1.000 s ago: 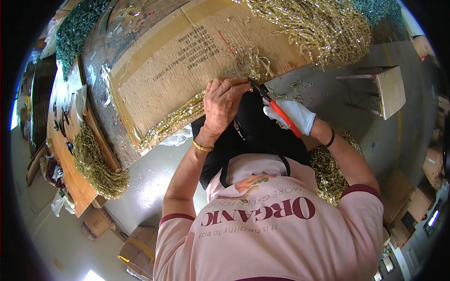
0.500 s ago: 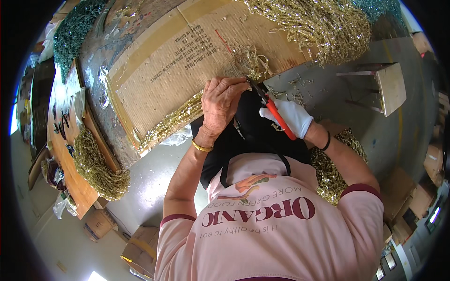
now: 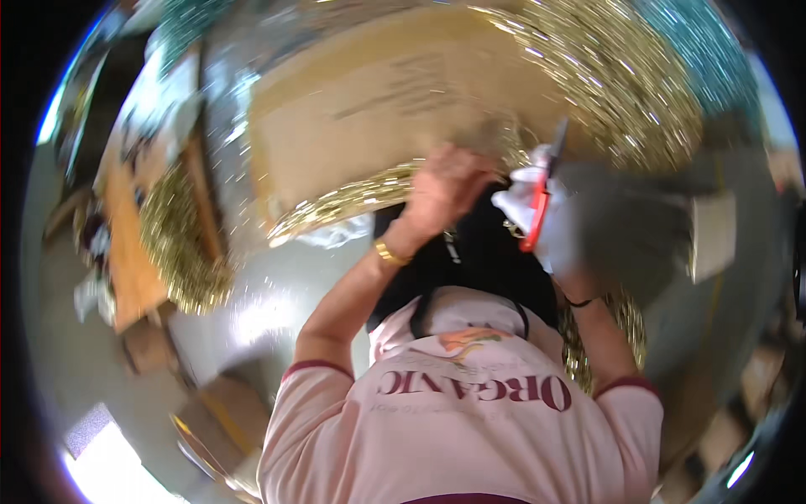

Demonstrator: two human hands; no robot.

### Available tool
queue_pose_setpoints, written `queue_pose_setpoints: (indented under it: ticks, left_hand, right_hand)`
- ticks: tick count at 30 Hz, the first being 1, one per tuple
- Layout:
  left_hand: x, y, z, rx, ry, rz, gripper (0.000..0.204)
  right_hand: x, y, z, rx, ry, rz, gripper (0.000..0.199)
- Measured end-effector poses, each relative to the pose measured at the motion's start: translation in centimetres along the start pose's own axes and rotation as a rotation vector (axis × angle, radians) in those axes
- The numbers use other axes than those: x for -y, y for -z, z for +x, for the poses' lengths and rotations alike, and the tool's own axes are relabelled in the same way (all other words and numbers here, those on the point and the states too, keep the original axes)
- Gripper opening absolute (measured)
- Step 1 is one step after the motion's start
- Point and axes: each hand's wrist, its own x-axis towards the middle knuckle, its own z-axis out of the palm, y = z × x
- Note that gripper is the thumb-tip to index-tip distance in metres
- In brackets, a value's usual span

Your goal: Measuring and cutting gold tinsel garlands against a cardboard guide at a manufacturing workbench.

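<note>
My left hand (image 3: 449,186), bare and blurred by motion, is over the near edge of a cardboard sheet (image 3: 353,109). Its fingers are closed at the end of a gold glittery strand (image 3: 353,197) that lies along that edge. Just right of it, my right hand (image 3: 554,231) wears a white glove and grips red-handled pliers (image 3: 536,217), jaws pointing up and away. The pliers are apart from the left hand. Small gold scraps (image 3: 512,139) lie on the cardboard beyond the hands.
A large gold glittery bundle (image 3: 613,84) lies at the far right, with a teal one (image 3: 701,50) beyond it. Another gold bundle (image 3: 180,244) hangs over a wooden table (image 3: 130,269) at left. A pale stool (image 3: 714,235) stands at right; cardboard boxes (image 3: 222,412) sit lower left.
The pliers have come away from the left fingertips, moved right and turned more upright. My left hand has shifted right and nearer. The whole view has shifted and blurred.
</note>
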Motion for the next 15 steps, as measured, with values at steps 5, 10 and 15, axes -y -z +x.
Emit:
queue_pose_setpoints:
  ticks: [5, 10, 15]
  left_hand:
    - [0.1, -1.3, 0.3, -0.063, 0.062, -0.156, 0.022]
    - [-2.8, 8.2, -0.4, -0.210, 0.029, 0.038, 0.027]
    - [-0.1, 17.3, -10.0, -0.223, 0.524, 0.517, 0.030]
  right_hand:
    - [-3.4, -1.3, 2.5, -0.107, 0.078, 0.081, 0.059]
    - [-4.0, -2.3, 4.0, -0.104, -0.055, -0.198, 0.055]
    - [-2.7, -2.6, 4.4, -0.205, -0.069, 0.231, 0.059]
